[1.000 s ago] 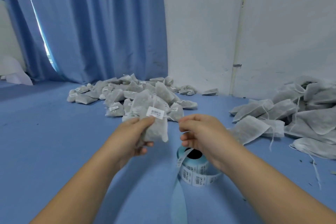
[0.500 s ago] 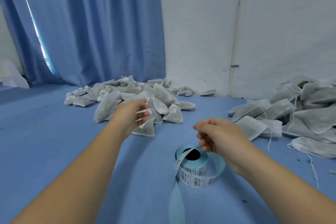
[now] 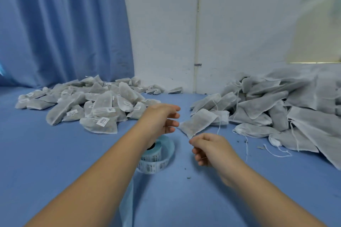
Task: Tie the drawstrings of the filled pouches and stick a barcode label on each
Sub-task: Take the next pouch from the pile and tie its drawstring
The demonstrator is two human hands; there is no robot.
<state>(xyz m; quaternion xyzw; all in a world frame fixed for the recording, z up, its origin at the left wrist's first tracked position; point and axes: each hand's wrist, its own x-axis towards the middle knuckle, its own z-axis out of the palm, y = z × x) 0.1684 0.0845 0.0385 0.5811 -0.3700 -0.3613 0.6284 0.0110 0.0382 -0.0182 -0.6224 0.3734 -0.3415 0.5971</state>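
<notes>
A right hand (image 3: 208, 150) pinches the lower corner of a grey pouch (image 3: 198, 122), just in front of the unlabelled pile (image 3: 276, 107) on the right. The left hand (image 3: 162, 118) is released, its loose fingers stretched out just beside the pouch's left edge. A label roll (image 3: 156, 155) stands under the left wrist, and a labelled pile (image 3: 99, 101) lies to the left.

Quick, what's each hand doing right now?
Left hand: open, fingers straight, beside the pouch.
Right hand: pinching the pouch's lower corner.

Blue curtain (image 3: 64, 24) beside white wall (image 3: 162, 24)
</notes>
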